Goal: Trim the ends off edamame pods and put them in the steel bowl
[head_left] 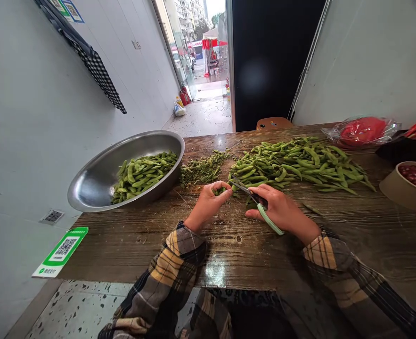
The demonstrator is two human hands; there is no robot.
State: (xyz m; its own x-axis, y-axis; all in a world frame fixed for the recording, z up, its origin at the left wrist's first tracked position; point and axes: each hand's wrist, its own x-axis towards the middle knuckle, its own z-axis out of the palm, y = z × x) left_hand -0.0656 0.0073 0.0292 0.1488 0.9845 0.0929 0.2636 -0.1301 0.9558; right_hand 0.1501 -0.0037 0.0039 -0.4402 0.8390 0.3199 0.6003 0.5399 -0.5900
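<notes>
My left hand (210, 201) is closed around a green edamame pod (219, 191), pinched between thumb and fingers. In my right hand (277, 207) is a pair of scissors (269, 220) with pale green handles. The blades point left, close to the pod and my left fingertips. Just beyond both hands, a large pile of edamame pods (299, 165) spreads over the wooden table (151, 249). Left of that lies a small heap of trimmed green scraps (204, 168). A steel bowl (98, 165), tilted toward me, holds many more pods (146, 174).
A bowl of dark red beans or fruit (391, 186) stands at the right edge. Behind it lies a red item in clear plastic (365, 131). A green QR code card (61, 252) sits at the table's left corner. A brown stool (274, 123) stands past the far edge.
</notes>
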